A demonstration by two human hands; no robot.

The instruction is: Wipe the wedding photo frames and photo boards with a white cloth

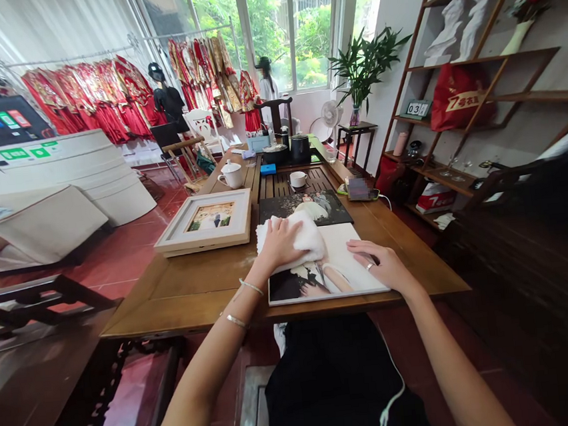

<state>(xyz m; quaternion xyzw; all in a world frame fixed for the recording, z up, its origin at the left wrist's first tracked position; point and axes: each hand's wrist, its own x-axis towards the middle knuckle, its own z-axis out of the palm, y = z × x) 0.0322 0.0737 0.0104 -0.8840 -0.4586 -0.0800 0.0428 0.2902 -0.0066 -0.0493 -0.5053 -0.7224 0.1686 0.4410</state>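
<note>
A photo panel (pixel 295 291) with a pale right side lies flat at the near edge of the wooden table (pixel 201 294). My left hand (pixel 279 240) grips a white towel (pixel 309 234) and presses it on the upper left of this panel. Resting on the panel's right part is my right hand (pixel 379 261), its fingers laid out on the surface with nothing in them. Behind the panel lies a second, dark photo panel (pixel 334 207), partly covered by the towel. To the left of the towel sits a framed photo (pixel 204 220) in a pale, thick frame.
A white lidded mug (pixel 231 174) stands behind the frame. A small white cup (pixel 298 179) is on the slatted tea tray (pixel 276 190), near a blue box (pixel 268 169) and a black pot (pixel 300 148). Right of the panels lies a phone (pixel 362 191) with a cable.
</note>
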